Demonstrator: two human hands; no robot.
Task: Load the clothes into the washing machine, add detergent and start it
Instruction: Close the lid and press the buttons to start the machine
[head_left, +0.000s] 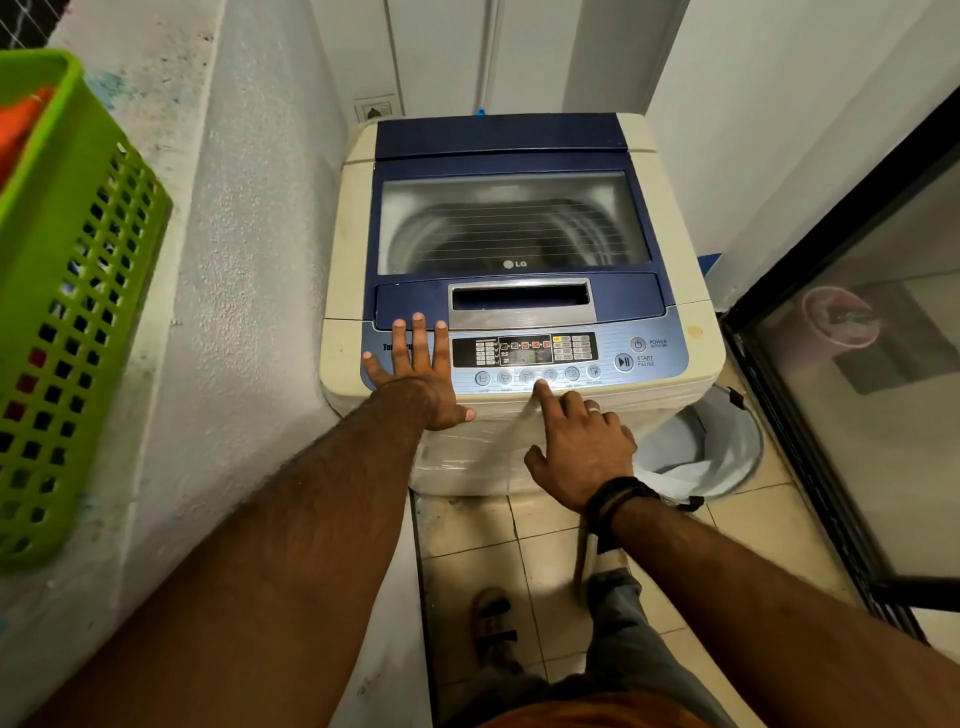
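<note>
A cream and blue top-loading washing machine (353, 244) stands ahead with its glass lid (511, 223) closed; the drum shows dimly through it. My left hand (418, 374) lies flat, fingers spread, on the left end of the control panel (524, 358). My right hand (576, 441) points with its index finger, whose tip touches one of the round buttons in the panel's lower row. The display is lit. The start/pause button (623, 362) sits at the panel's right. A green laundry basket (67, 291) holding something orange rests on the ledge at left.
A rough white wall and ledge (234, 260) press against the machine's left side. A lined waste bin (706, 447) stands on the tiled floor at the machine's right. A black-framed glass door (857, 389) runs along the right. A wall socket (375, 108) sits behind the machine.
</note>
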